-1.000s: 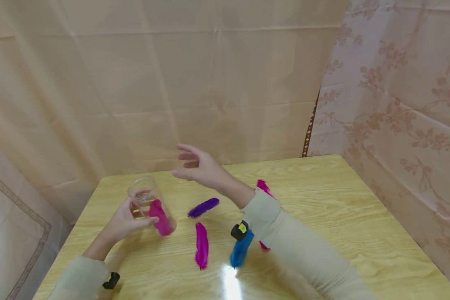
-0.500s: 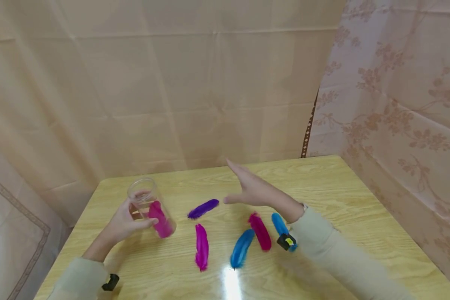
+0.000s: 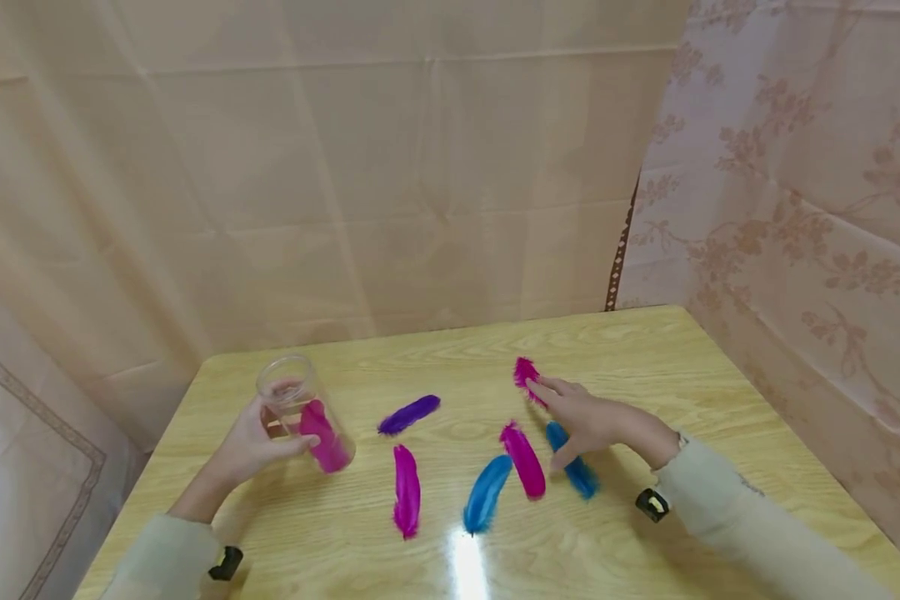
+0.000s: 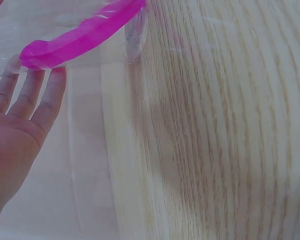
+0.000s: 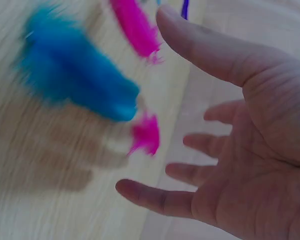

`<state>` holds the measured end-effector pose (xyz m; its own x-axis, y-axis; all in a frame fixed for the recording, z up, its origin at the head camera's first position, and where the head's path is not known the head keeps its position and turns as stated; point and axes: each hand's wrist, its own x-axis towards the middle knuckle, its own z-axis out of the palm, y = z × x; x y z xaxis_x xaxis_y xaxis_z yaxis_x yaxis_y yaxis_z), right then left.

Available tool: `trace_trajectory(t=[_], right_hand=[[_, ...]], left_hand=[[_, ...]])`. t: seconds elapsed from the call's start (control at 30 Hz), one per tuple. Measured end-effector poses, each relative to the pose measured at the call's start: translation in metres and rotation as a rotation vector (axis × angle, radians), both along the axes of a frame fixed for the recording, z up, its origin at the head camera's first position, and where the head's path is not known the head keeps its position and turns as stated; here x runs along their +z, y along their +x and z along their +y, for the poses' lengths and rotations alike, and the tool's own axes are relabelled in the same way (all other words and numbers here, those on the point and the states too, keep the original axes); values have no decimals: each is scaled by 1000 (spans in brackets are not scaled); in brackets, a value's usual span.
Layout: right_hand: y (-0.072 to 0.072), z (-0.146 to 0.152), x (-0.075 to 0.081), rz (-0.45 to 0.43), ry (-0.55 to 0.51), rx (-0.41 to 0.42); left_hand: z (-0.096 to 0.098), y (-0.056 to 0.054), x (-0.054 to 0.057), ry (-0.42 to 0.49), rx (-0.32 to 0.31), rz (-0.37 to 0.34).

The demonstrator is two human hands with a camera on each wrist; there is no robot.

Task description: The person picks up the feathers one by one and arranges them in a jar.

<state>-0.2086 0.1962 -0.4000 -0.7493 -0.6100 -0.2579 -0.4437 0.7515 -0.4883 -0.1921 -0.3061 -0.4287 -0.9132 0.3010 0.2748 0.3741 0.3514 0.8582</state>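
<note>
My left hand (image 3: 251,446) grips a clear plastic cup (image 3: 300,396), which tilts over the left part of the table. A bright pink feather (image 3: 328,446) lies inside it; the left wrist view shows that feather (image 4: 74,42) through the clear wall, fingertips against the outside. My right hand (image 3: 592,419) reaches over a blue feather (image 3: 583,477), thumb and fingers spread and nothing held. In the right wrist view this blue feather (image 5: 77,70) lies below the gap between thumb and fingers. The fingertips overlap a pink feather (image 3: 525,372) farther back in the head view.
On the wooden table (image 3: 645,358) also lie a purple feather (image 3: 409,415), a magenta feather (image 3: 406,492), another blue feather (image 3: 487,493) and a deep pink feather (image 3: 523,461). A beige curtain (image 3: 420,192) hangs behind the table, a floral one (image 3: 810,208) at the right.
My right hand has moved from near the cup to the right and down, over the blue feather on the right. The left hand and cup stay in place.
</note>
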Motion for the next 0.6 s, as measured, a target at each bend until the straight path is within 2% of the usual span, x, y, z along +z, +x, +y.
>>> trace_trajectory(t=[0.23,0.47,0.6], right_hand=[[1,14,-10,-51,76,65],[-1,18,-23,-43,101,44],[-1,18,-26,-32,99,31]], left_hand=[[0,0,-2,16,-8,9],[0,0,-4,32,-14,14],[-1,1,-4,30,-11,6]])
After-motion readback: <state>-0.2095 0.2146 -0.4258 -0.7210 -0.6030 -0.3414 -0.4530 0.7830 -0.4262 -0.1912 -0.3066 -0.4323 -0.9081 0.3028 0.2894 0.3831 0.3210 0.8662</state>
